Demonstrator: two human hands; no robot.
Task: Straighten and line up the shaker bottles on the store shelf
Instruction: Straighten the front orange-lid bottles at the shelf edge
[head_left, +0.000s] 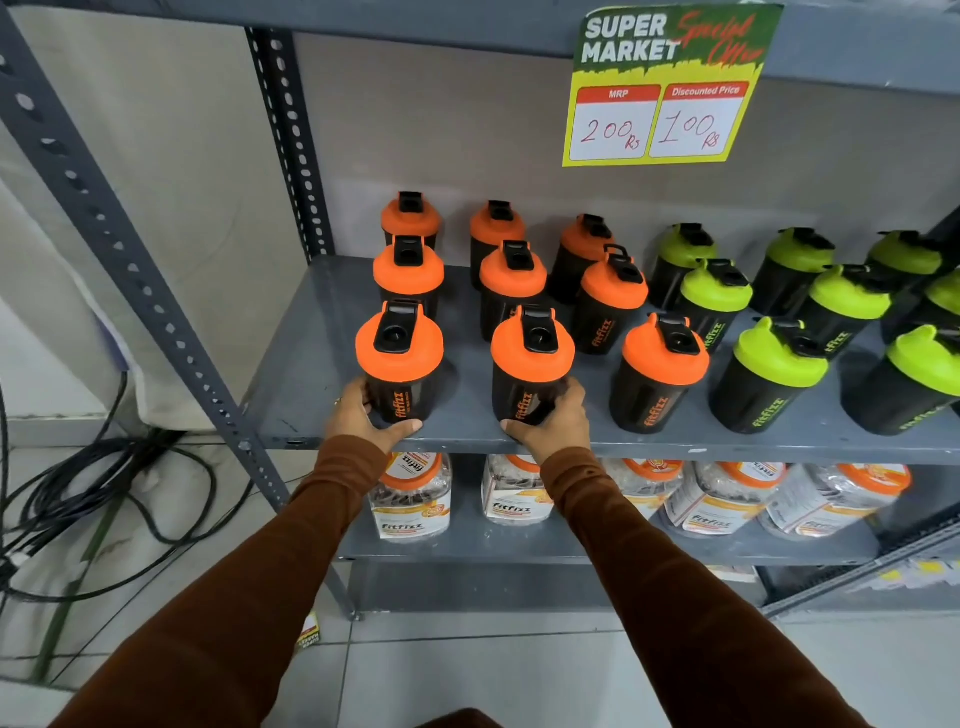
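The left hand (358, 415) is wrapping the base of the front-left black plastic shaker bottle with an orange lid (399, 364), thumb lying along the shelf edge in front of it and fingers curling round its left side, so this grip is clamped on the bottle. The right hand (558, 418) is mirroring that pose on the second front black shaker bottle with an orange lid (531, 364), thumb in front, fingers closing round its right side, also clamped. Both bottles are standing upright at the front edge of the grey metal shelf (317, 338), well apart from each other. Both arms, in rust-brown long sleeves (291, 561), are reaching forward and slightly inward from below.

Nine orange-lidded bottles are showing in three columns of three; the third front orange-lidded bottle (662, 374) is sitting just right of the right hand, untouched. To the right, green-lidded black shaker bottles (774, 374) are standing in similar rows, at least nine showing, some cut off by the frame edge.

Five clear plastic jars with orange lids (410, 493) are sitting on the shelf below. A yellow-and-green price sign (670, 88) is hanging above.
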